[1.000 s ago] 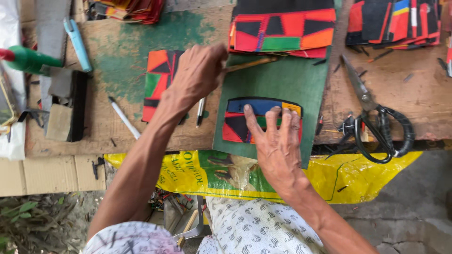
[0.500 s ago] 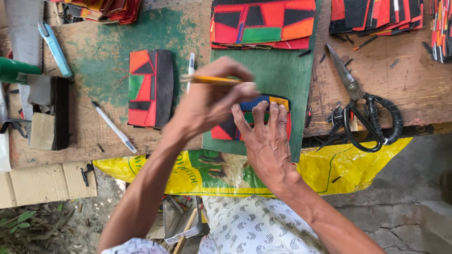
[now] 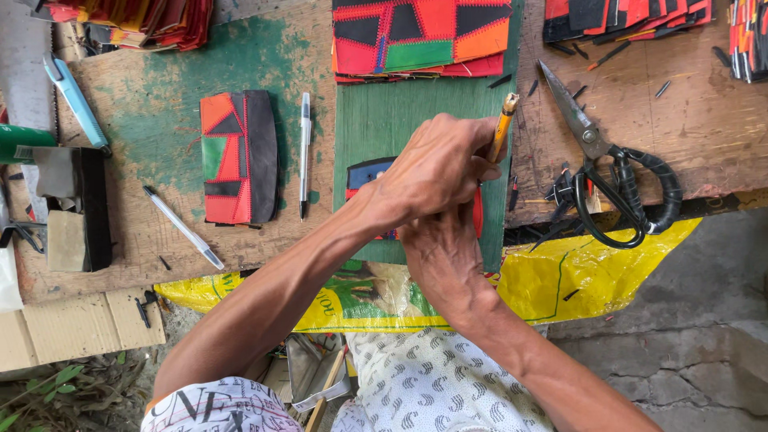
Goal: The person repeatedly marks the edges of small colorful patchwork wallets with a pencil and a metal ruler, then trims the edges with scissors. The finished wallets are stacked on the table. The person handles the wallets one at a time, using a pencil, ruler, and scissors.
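Note:
My left hand [image 3: 436,168] is shut on a yellow-handled tool [image 3: 502,128], its handle pointing away from me. It reaches across above my right hand [image 3: 444,256], which presses down on a small patchwork piece [image 3: 368,172] of red, black and blue. Both hands hide most of that piece, and the tool's tip is also hidden. The piece lies on a green board [image 3: 384,112] on the worn wooden bench.
Large black-handled scissors [image 3: 616,184] lie right of the board among dark scraps. On the left are another patchwork piece [image 3: 238,156], two pens [image 3: 305,152] [image 3: 182,226] and a blue utility knife [image 3: 76,100]. Stacks of patchwork [image 3: 420,36] line the far edge. A yellow sack [image 3: 576,272] hangs at the front.
My left hand has carried the yellow-handled tool rightward, from the bench's left over the piece to its right side. My right hand stays pressed on the piece, now partly covered.

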